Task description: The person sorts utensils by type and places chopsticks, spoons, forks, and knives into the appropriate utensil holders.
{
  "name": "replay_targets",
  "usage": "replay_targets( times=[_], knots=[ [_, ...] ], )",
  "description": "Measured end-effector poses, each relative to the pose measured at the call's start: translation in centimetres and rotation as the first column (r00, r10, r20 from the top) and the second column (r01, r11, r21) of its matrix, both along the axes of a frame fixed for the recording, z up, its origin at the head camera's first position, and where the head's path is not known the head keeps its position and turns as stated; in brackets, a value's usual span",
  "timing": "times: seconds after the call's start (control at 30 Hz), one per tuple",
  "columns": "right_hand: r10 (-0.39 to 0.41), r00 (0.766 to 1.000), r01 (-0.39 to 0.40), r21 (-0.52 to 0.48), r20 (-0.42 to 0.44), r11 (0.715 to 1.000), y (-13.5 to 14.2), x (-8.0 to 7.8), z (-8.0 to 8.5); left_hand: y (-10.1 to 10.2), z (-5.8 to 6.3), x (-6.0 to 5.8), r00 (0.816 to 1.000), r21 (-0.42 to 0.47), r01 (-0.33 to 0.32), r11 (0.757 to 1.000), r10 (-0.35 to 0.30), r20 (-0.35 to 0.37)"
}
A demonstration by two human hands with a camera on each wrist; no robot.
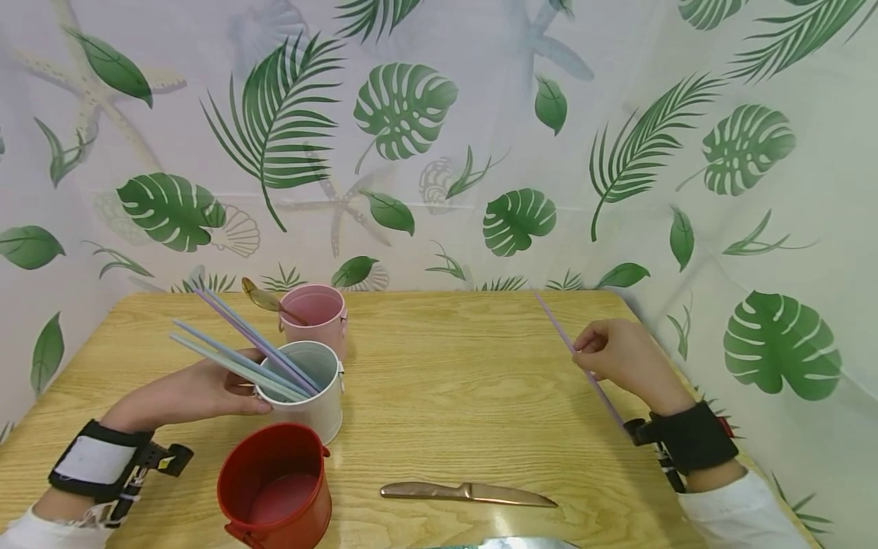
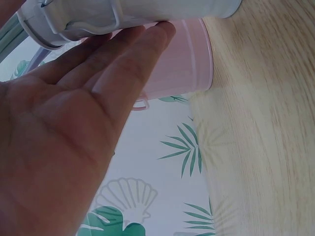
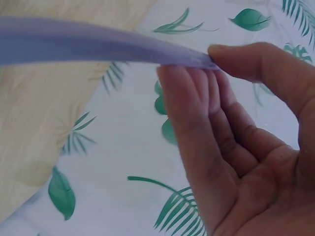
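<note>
My left hand [image 1: 206, 390] grips the white bucket [image 1: 312, 408] by its left side, thumb in front and fingers behind. Several pastel chopsticks [image 1: 257, 339], purple, blue and pale green, lean leftward out of it. In the left wrist view, my fingers [image 2: 130, 64] lie along the bucket's wall. On the right, my right hand [image 1: 620, 362] pinches a purple chopstick [image 1: 557, 324] between thumb and fingertips. It slants across the right part of the table. In the right wrist view this chopstick [image 3: 88, 42] runs left from the fingertips.
Behind the white bucket stands a pink bucket [image 1: 312, 305] with a golden spoon [image 1: 259, 296] leaning in it. A red bucket [image 1: 309, 503] stands in front. A copper-coloured knife [image 1: 466, 492] lies at front centre; a partly cut-off metal item [image 1: 528, 543] shows at the bottom edge.
</note>
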State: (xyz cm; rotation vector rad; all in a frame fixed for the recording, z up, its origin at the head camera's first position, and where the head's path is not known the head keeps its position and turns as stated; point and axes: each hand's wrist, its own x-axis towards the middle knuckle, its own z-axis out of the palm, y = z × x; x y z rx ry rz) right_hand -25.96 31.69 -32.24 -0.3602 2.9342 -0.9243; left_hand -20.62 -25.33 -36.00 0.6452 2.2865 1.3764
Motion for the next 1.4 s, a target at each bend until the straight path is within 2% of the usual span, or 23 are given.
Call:
replay_targets(
  times=[0.1, 0.23, 0.43, 0.7, 0.93, 1.1, 1.27, 1.4],
  knots=[
    [0.008, 0.995, -0.009, -0.012, -0.103, 1.000, -1.2, 0.1, 0.5, 0.0, -0.1, 0.0, 1.000, 0.001, 0.001, 1.000, -0.001, -0.003],
    [0.012, 0.974, -0.023, -0.047, -0.226, 0.999, -2.9, 0.2, 1.1, 0.1, -0.1, 0.1, 1.000, 0.003, 0.000, 1.000, 0.000, -0.007],
    [0.028, 0.940, -0.080, -0.140, -0.341, 0.987, -5.6, -0.1, 1.7, 0.1, -0.1, 0.1, 1.000, 0.002, -0.002, 1.000, 0.002, -0.010],
    [0.035, 0.930, -0.121, -0.213, -0.367, 0.970, -8.8, -0.3, 2.3, 0.0, -0.4, -0.1, 1.000, 0.002, -0.009, 1.000, 0.009, -0.005],
    [0.036, 0.933, -0.144, -0.280, -0.357, 0.949, -11.2, -0.5, 3.2, 0.0, -0.4, -0.1, 1.000, 0.006, -0.016, 1.000, 0.016, 0.010],
    [0.068, 0.927, -0.193, -0.313, -0.369, 0.930, -12.9, -0.4, 3.5, 0.0, -0.4, -0.1, 1.000, 0.002, -0.012, 1.000, 0.012, 0.011],
    [0.112, 0.917, -0.252, -0.340, -0.382, 0.906, -14.4, -0.1, 3.8, -0.1, -0.4, -0.1, 1.000, 0.003, -0.010, 1.000, 0.010, 0.000],
    [0.158, 0.905, -0.316, -0.377, -0.394, 0.871, -15.7, 0.1, 3.9, -0.2, -0.4, -0.1, 1.000, 0.010, -0.008, 1.000, 0.008, 0.000]
  ],
)
